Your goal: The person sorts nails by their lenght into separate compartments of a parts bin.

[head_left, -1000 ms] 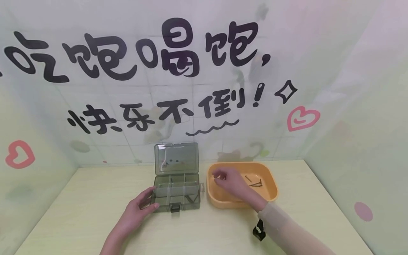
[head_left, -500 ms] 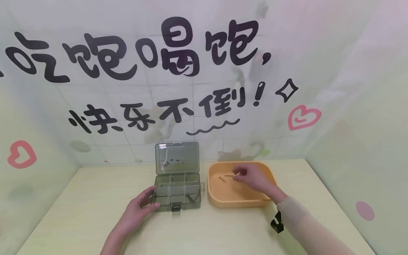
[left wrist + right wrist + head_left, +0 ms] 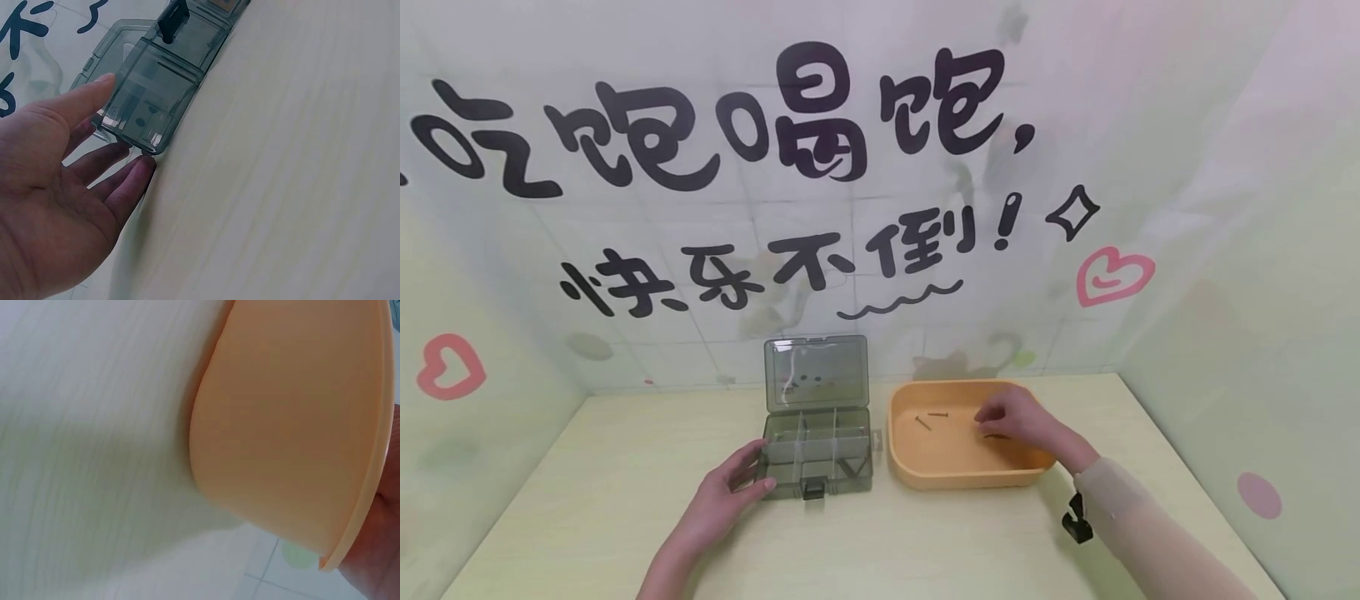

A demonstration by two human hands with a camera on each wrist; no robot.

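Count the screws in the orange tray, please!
2. In the orange tray, one screw lies on the left, the other screw slightly behind and right. The right hand may hide more.

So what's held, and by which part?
Left hand holds the box by its left end. Right hand, in the tray: cannot be told.

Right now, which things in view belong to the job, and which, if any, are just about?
In the job, it seems:
divided box, held by left hand
dark pieces inside
orange tray, right hand partly in it
two screws in tray

Just background:
wall lettering
pink hearts
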